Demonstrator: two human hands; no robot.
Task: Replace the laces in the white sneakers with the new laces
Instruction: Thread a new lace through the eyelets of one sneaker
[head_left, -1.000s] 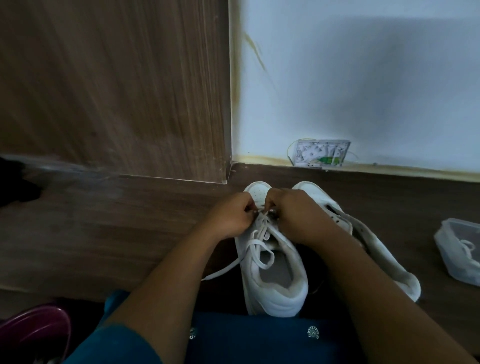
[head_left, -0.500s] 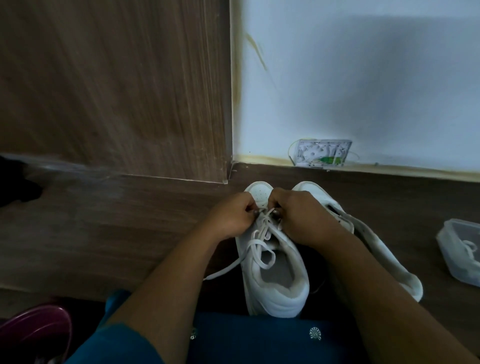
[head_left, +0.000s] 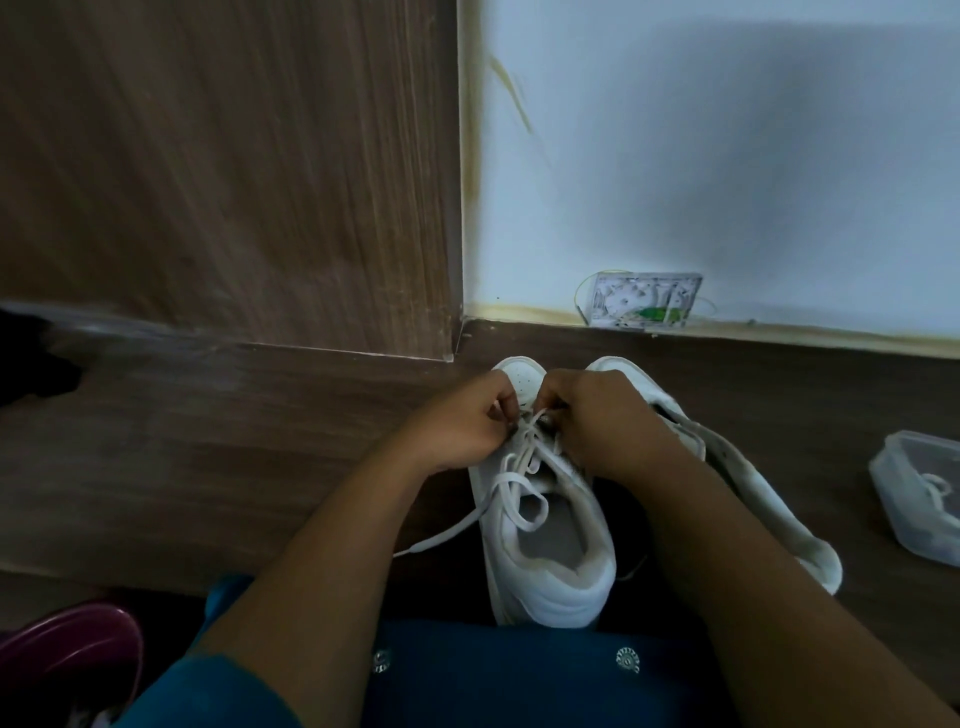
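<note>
**Both hands working the lace at the toe-end eyelets**

The near sneaker (head_left: 543, 561) stands on the floor (head_left: 208, 447) with its heel toward the person and its toe away. That probably suits the job, since the eyelet rows open up under the hands. Its lace (head_left: 519, 486) lies slack over the tongue, with one end trailing off to the left across the floor. The left hand (head_left: 462, 423) and right hand (head_left: 597, 423) meet at the lowest eyelets, each with fingers curled and pinching a strand there. The grip looks like one for drawing the lace through or out; I cannot tell which.

The second sneaker (head_left: 758, 499) lies just beside the first on the right, angled outward, and shows no lace.

Well apart to the right sits a clear plastic tub (head_left: 904, 525), open-topped, holding something white and looped (head_left: 937, 488), likely a lace.
</note>
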